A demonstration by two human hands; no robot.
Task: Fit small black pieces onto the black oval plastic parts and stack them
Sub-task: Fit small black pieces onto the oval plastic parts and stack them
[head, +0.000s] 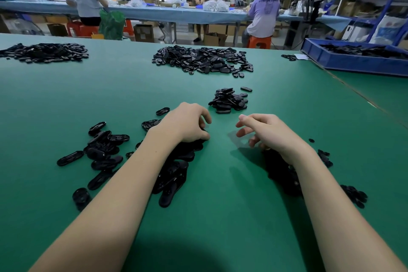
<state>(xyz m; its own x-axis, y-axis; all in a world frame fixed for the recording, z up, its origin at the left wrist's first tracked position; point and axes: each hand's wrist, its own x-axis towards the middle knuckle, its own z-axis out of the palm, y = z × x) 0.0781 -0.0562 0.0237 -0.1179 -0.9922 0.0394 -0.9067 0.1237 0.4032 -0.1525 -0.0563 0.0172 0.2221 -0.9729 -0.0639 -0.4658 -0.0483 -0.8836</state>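
A pile of black oval plastic parts (172,174) lies on the green table (220,216) under my left forearm, with more ovals (103,146) scattered to its left. My left hand (185,123) is palm down at the pile's far end. Its fingers curl round a black oval part that they mostly hide. My right hand (269,132) hovers with loosely spread fingers over a heap of small black pieces (282,174), which my wrist partly covers. More small pieces (355,196) lie to the right. A small stack of oval parts (229,100) sits just beyond both hands.
A large heap of black parts (203,59) lies mid-table further back, another (44,52) at the far left. A blue bin (353,62) of parts stands at the right edge. Three people work at a bench behind the table.
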